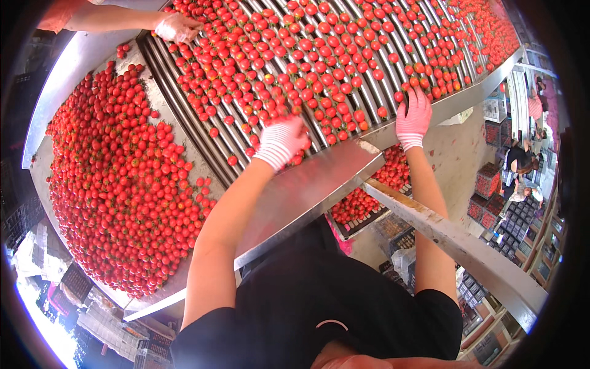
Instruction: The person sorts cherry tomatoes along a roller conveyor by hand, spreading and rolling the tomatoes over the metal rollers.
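Observation:
Cherry tomatoes, many with green calyxes, lie across a metal roller conveyor. My left hand, in a pink-and-white striped knit glove, is over the rollers near the front edge. Motion blurs its fingers, so I cannot tell whether a tomato is in them. Farther right, my right hand wears a matching glove and reaches over the conveyor's metal side rail. Its fingers are extended among the tomatoes at the edge, the thumb apart, with no tomato visibly held.
A large tomato heap covers the feed table at left. Another person's gloved hand touches the far-left rollers. A sloped steel chute lies before me, beside a tomato-filled crate. A metal beam crosses below my right arm. Crates and people are at right.

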Motion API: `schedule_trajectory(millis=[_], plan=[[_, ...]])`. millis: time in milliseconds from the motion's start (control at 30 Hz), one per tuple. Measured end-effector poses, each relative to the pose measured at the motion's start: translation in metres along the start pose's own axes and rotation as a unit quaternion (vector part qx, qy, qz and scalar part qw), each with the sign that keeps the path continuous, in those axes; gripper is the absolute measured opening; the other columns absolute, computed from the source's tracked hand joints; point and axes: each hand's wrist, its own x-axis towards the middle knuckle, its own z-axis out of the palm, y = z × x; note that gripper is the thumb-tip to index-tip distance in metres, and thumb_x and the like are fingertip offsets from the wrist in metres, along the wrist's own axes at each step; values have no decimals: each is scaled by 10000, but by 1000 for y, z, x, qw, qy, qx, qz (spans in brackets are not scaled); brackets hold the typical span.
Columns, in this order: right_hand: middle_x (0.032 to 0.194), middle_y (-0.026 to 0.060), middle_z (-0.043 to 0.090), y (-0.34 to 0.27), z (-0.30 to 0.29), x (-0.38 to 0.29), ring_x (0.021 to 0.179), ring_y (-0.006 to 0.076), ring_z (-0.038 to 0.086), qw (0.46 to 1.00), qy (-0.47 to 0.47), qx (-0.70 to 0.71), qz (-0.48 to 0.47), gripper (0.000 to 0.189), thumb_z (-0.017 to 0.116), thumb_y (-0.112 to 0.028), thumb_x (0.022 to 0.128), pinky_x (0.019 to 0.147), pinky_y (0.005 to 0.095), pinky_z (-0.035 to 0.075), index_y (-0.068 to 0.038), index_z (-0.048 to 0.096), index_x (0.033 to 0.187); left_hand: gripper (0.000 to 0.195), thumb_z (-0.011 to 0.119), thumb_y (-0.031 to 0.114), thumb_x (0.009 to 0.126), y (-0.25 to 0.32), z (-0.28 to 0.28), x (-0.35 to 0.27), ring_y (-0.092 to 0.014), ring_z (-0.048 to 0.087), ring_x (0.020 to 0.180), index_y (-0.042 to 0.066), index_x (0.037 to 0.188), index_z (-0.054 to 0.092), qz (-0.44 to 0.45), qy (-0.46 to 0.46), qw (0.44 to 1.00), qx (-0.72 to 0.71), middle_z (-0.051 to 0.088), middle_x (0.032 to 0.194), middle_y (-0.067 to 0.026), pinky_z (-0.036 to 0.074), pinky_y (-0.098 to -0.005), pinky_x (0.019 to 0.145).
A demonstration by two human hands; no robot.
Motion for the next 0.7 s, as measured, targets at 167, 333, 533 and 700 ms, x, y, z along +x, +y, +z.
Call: schedule_trajectory(millis=[167, 333, 533, 700], plan=[[1325, 109, 525, -6, 0, 7, 1221, 318, 469, 1000, -10, 10, 5, 459, 611, -175, 815, 1071, 468, 347, -72, 548, 1258, 358, 576, 277, 907, -127, -24, -66, -200, 664, 738, 56, 1188, 593, -247, -7, 708, -662, 679, 974, -121, 450, -226, 491], [1322, 98, 530, -5, -2, 5, 1209, 335, 473, 1000, 5, 1, 4, 437, 613, -156, 796, 1076, 476, 350, -71, 562, 1222, 462, 619, 354, 916, -116, -26, -82, -244, 676, 859, 48, 1249, 526, -130, 33, 534, -835, 619, 1154, -165, 456, -224, 471], [1281, 114, 557, -9, -2, -1, 1047, 182, 600, 775, 6, 559, 294, 341, 586, -91, 916, 920, 268, 482, -51, 576, 1254, 315, 574, 239, 927, 41, -35, -3, -166, 640, 825, 6, 1139, 585, -59, 103, 629, -769, 637, 1061, -103, 477, -222, 521], [1352, 118, 475, -61, -49, 1, 1272, 259, 438, 134, -152, 931, 303, 545, 419, -455, 994, 1103, 427, 325, -79, 413, 1389, 314, 631, 61, 752, 167, -24, 49, -285, 604, 863, 37, 1064, 621, 246, 325, 844, -349, 596, 904, -119, 502, -392, 773]])
